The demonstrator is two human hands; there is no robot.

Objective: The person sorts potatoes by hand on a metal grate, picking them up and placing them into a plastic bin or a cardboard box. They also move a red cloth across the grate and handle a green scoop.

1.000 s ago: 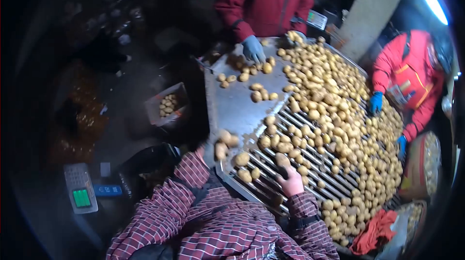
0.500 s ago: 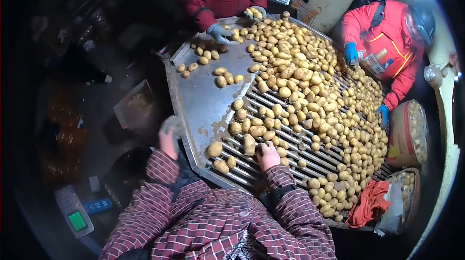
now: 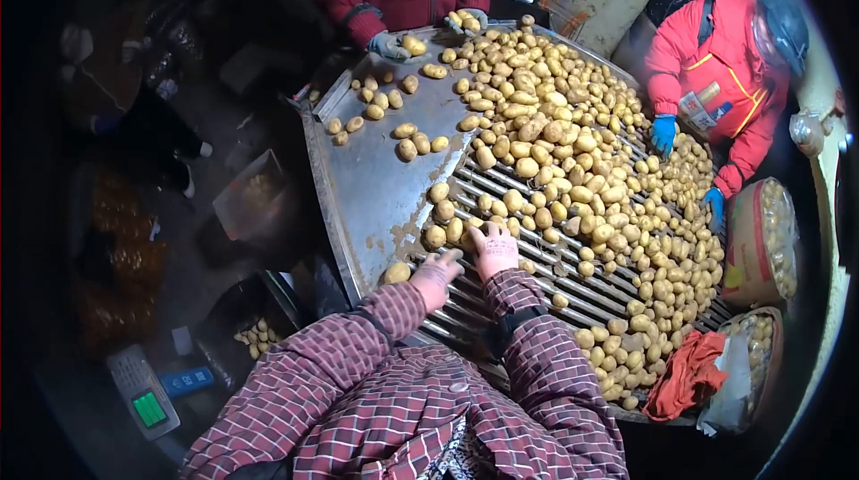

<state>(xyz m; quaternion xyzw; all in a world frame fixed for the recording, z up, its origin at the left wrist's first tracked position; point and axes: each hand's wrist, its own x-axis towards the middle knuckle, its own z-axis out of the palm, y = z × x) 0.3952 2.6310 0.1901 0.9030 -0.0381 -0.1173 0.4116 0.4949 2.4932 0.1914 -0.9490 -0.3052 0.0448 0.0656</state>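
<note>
Left hand (image 3: 436, 276) is stretched out flat, fingers open, gripping nothing, fingertips just by a potato (image 3: 435, 236) on the metal bars. Right hand (image 3: 495, 250) sits right beside it, palm down over the potatoes; can't really tell if it's got one. Rest of the potato pile (image 3: 573, 158) covers the sorting tabletop (image 3: 376, 185) beyond.
</note>
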